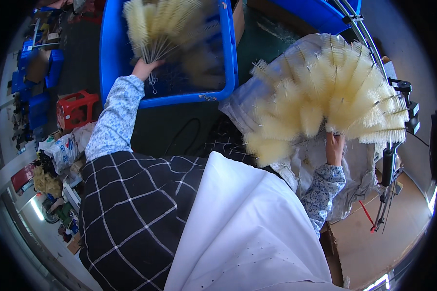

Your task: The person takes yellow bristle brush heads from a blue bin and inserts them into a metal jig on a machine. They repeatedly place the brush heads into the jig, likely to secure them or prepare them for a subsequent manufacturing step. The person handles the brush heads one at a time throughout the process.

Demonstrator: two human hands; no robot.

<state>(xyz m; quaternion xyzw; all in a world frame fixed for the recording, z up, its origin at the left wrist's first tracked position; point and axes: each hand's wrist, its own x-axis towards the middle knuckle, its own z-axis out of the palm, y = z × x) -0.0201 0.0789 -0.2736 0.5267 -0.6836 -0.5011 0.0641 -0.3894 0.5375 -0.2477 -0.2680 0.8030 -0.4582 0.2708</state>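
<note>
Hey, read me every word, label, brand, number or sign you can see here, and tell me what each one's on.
White crinkled plastic bag: blue-and-red print, which I won't copy out.
Red plastic stool: pale mark, too small to read.
Blue rectangular plastic bin: scuffed patch on its rim, nothing legible.
Pale yellow bristle brushes: no lettering visible.

2 brush bunches (150,24) (325,92), 2 grips (147,69) (334,149), 1 white lap cloth (247,223).
</note>
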